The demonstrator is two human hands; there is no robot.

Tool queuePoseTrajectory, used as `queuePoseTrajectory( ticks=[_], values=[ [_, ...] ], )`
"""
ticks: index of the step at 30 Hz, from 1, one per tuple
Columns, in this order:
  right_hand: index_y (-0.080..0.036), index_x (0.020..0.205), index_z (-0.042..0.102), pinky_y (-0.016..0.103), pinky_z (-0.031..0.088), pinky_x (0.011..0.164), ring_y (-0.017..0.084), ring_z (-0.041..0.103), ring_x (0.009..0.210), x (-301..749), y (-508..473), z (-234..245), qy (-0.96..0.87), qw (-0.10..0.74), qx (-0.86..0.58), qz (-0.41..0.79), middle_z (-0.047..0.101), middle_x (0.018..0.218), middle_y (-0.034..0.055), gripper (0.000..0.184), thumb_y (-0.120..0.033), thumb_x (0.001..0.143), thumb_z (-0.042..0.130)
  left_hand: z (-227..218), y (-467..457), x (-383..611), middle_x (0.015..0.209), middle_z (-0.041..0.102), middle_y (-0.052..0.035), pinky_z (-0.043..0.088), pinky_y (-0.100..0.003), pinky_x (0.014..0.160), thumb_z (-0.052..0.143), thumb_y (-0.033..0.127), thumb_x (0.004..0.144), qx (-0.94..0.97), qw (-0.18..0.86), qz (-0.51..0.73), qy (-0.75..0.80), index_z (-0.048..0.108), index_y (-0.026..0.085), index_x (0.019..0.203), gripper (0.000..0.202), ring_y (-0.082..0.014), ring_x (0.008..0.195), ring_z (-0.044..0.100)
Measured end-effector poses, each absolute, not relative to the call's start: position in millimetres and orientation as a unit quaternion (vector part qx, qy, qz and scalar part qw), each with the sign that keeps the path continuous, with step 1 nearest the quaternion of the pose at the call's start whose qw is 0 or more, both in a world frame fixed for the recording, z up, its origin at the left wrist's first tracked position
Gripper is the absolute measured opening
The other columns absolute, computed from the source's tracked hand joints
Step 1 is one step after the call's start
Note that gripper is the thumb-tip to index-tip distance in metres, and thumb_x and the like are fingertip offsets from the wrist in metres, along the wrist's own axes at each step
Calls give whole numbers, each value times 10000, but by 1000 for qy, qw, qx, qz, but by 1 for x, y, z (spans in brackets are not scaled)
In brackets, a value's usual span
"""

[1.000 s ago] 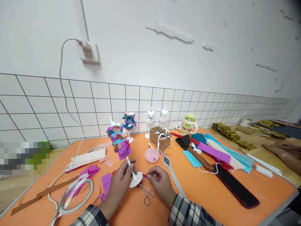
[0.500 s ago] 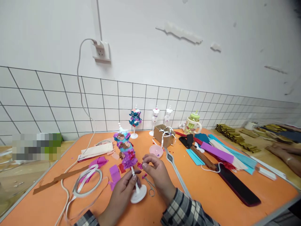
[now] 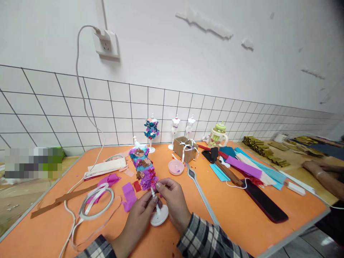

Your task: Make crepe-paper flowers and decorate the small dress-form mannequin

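A miniature dress-form mannequin (image 3: 142, 166) on a white stand tilts in front of me, dressed in ruffled crepe paper in blue, purple, brown and red. My left hand (image 3: 143, 208) is closed round its thin stem, just above the round white base (image 3: 159, 215). My right hand (image 3: 172, 197) has thumb and fingers pinched at the lower edge of the purple ruffle, on a small pinkish-red crepe paper piece mostly hidden by the fingertips. Beside my left hand lie a purple crepe paper strip (image 3: 129, 197) and a red scrap (image 3: 137, 185).
Behind stand a decorated mannequin (image 3: 152, 129) and two white ones. A pink bowl (image 3: 176, 167), cardboard box (image 3: 185, 148) and cup (image 3: 218, 135) sit farther back. Tape rolls (image 3: 96, 204) lie left; crepe strips (image 3: 244, 167) and a dark phone-like slab (image 3: 266, 200) lie right. Another person's hand (image 3: 319, 172) rests at far right.
My right hand has moved in to the mannequin's lower ruffle, bringing the pinkish-red paper piece against it. The scissors seen beside it before are now hidden. The head view has shifted slightly.
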State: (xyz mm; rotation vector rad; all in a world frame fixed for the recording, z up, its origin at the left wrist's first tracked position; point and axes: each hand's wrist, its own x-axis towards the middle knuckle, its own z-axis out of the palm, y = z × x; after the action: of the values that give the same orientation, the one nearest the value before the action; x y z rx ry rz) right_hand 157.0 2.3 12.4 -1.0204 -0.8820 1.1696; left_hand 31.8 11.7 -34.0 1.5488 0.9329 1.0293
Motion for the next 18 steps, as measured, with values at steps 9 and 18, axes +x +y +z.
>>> queuePoseTrajectory(
  ticks=[9,18],
  values=[
    [-168,714,726,270,396,672,156,545,738,175,5,16,-552,584,-508,311,644,766,31,81,-227,709,670,-40,13,29,708,651,-36,476,-267,614,547,552,907,664,487,419,383,640,173,791,407,-197,656,594],
    [-165,793,639,259,399,552,125,498,553,170,3,13,-495,579,-524,380,638,697,16,169,-327,745,644,-34,11,30,729,677,-47,470,-262,617,540,523,914,679,480,412,372,655,167,814,387,-204,671,614]
  ],
)
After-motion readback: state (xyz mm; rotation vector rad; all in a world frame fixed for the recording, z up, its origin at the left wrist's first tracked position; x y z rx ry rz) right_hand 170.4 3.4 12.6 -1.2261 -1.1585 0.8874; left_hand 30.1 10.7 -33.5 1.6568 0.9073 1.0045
